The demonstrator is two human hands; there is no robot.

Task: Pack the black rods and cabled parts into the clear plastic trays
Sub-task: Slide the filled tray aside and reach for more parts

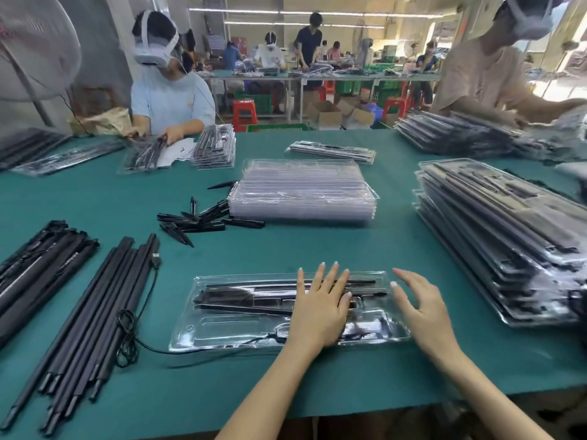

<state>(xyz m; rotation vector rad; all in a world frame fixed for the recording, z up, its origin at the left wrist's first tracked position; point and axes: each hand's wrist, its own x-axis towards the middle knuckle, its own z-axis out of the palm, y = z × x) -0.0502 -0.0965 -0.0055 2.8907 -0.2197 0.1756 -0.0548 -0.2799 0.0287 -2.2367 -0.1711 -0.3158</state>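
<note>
fingers of the left hand lie straight and flat, pressing down on the clear plastic tray at 6 o'clock on the green table. the right hand hovers just to its 3 o'clock side over the tray's end, fingers relaxed and spread, grasping nothing. black rods lie in the tray's far channels, and a black cable trails out of its near edge toward 9 o'clock. loose black rods lie in a bundle at 8 o'clock, short black spikes at 11 o'clock, a stack of empty trays at 12 o'clock, and a stack of filled trays at 3 o'clock.
</note>
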